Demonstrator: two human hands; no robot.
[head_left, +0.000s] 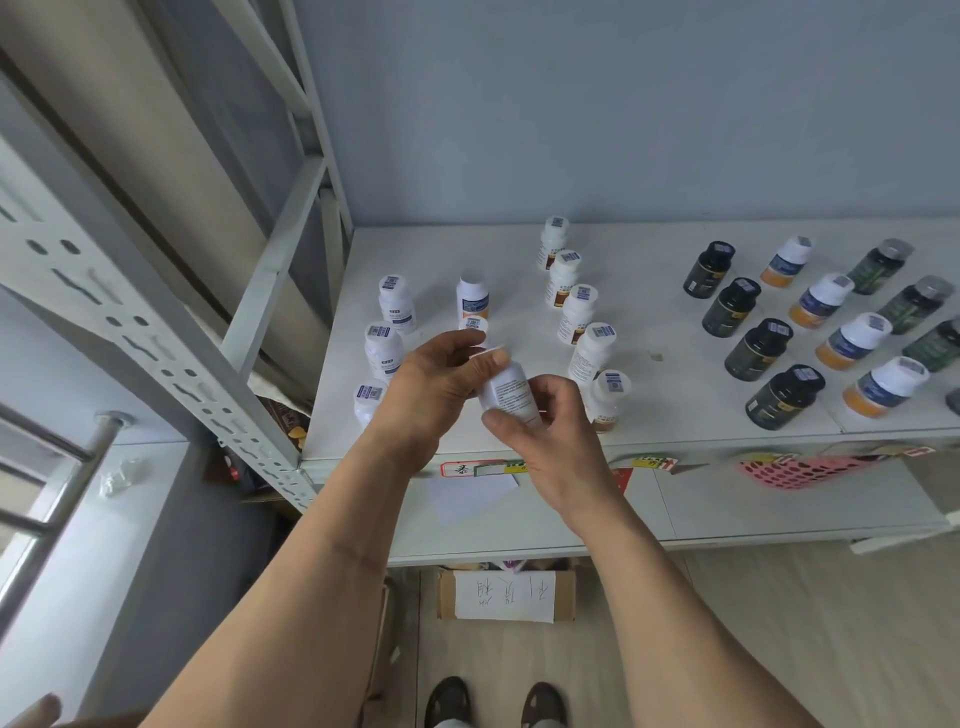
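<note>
A white pill bottle (510, 393) with a printed label is held tilted above the front of the white table (670, 395). My right hand (545, 441) grips its lower body from below. My left hand (436, 389) is at the bottle's cap end, thumb and fingers pinching a small white sticker (491, 351) at the cap. The cap itself is mostly hidden by my fingers.
Several white bottles (576, 312) stand in columns on the table's left half, several dark and orange-banded bottles (784, 397) on the right. A grey metal rack (171, 332) stands at left. A pink basket (800, 470) hangs below the table edge; a labelled cardboard box (506, 595) sits on the floor.
</note>
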